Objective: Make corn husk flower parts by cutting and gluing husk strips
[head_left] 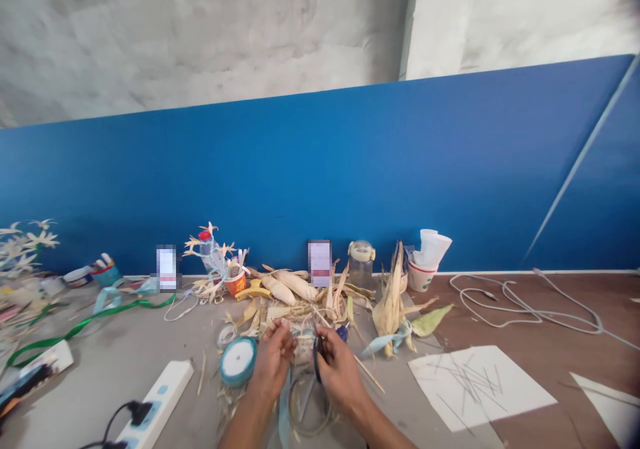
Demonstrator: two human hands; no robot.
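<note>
My right hand is closed around the black handles of a pair of scissors, whose tips point away from me over the husks. To its left, my left hand is pinched closed; what its fingers hold is too small to make out. A light blue ribbon hangs or lies just beside that wrist; I cannot tell whether the hand grips it. A roll of blue ribbon lies left of my left hand. Dry corn husks are heaped beyond both hands.
At the left front is a white power strip with black plugs. A paper cup, a lidded jar and a phone stand along the blue partition. Thin sticks lie on white paper; a white cable coils behind.
</note>
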